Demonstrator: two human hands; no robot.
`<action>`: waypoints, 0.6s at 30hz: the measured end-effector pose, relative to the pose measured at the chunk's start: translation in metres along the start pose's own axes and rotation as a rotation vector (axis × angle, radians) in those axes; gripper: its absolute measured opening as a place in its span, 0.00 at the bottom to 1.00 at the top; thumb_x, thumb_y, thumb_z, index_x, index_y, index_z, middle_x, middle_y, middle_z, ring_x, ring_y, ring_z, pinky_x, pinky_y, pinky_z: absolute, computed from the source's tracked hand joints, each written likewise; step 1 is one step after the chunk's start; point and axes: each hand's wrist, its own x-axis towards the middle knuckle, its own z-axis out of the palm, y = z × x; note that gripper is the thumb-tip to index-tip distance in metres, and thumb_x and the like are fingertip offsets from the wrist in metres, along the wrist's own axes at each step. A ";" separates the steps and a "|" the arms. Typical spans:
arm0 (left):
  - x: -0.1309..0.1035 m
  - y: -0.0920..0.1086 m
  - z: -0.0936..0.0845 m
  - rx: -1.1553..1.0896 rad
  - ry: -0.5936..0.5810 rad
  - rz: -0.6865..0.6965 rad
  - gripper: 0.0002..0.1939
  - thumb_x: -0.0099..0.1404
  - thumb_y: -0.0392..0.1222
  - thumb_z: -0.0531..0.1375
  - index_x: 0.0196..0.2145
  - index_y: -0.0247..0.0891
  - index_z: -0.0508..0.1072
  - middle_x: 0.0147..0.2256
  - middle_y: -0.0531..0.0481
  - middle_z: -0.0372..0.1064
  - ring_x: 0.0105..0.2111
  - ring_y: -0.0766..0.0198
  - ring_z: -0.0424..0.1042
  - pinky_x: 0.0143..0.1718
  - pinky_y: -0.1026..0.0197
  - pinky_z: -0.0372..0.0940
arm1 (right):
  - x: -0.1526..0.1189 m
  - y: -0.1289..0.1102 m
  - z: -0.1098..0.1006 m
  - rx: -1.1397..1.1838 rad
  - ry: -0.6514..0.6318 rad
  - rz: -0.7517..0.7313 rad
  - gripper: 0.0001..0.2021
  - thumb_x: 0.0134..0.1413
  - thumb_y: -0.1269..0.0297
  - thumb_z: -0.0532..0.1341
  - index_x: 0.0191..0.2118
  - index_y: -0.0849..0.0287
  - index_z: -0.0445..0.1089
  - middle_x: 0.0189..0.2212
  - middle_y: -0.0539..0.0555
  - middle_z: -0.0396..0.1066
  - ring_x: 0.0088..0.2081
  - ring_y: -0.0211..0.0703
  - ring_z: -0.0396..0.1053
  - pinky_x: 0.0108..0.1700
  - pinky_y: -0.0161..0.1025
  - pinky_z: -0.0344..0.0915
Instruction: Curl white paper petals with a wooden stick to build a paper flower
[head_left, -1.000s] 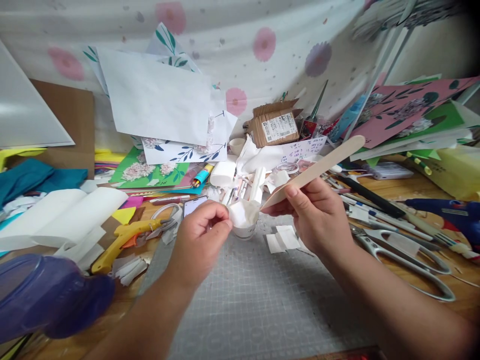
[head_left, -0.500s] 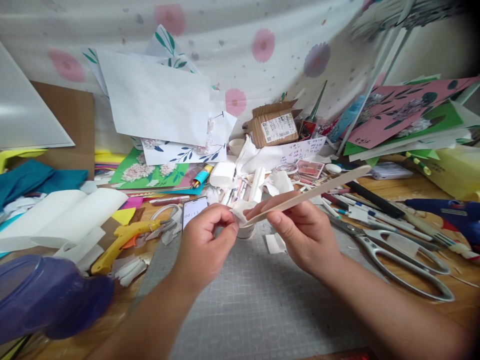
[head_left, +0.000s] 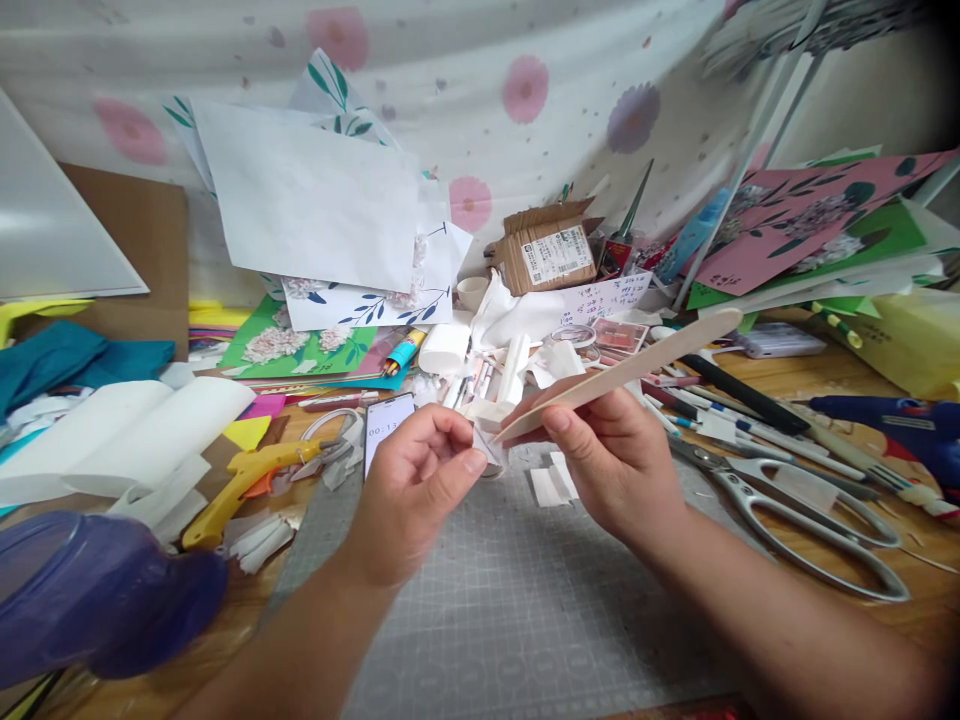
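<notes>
My right hand is closed around a flat wooden craft stick, thumb on top. The stick slants up to the right, and its lower end points at my left fingertips. My left hand is curled, with thumb and forefinger pinching a small piece of thin white paper. Whether the stick touches this paper I cannot tell. Just behind the fingers stands a small white cup, mostly hidden. Small white paper pieces lie on the grey cutting mat beside my right hand.
Large scissors, pens and a blue glue gun lie at right. At left are a yellow-handled tool, a phone and a purple translucent container. A cardboard box and flower-decorated sheets stand behind.
The wooden stick has turned so that more of its flat face shows. My left thumb has shifted slightly right, and my right hand has moved a little to the right.
</notes>
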 end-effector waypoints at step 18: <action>0.023 -0.006 -0.021 0.988 0.316 0.672 0.06 0.61 0.31 0.61 0.29 0.40 0.72 0.33 0.50 0.76 0.37 0.59 0.75 0.43 0.58 0.67 | 0.018 0.010 -0.018 0.056 0.286 0.042 0.06 0.61 0.59 0.65 0.37 0.54 0.70 0.33 0.48 0.76 0.33 0.40 0.79 0.38 0.42 0.81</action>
